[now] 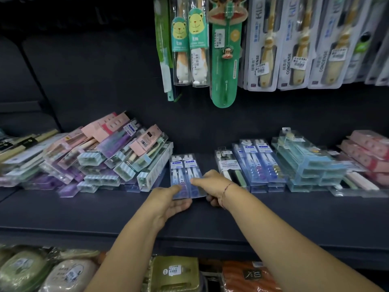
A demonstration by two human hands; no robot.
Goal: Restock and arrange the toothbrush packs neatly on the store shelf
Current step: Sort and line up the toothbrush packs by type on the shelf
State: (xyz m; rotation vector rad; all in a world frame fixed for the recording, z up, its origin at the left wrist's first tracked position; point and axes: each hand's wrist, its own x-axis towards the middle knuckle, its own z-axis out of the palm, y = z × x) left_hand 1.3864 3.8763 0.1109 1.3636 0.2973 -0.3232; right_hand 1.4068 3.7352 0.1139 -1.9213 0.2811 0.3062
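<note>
On the dark shelf point(105, 211), between a jumbled heap point(94, 157) and tidy blue stacks point(256, 163), lies a blue toothbrush pack point(185, 171). Left hand point(168, 202) and right hand point(212, 183) pinch its near end, seemingly mid-placement; next, square it beside the stacks

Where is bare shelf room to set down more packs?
Bare shelf runs along the front edge, and a gap lies between the held blue pack and the soft toothbrush pack. The left heap and right stacks are crowded.
</note>
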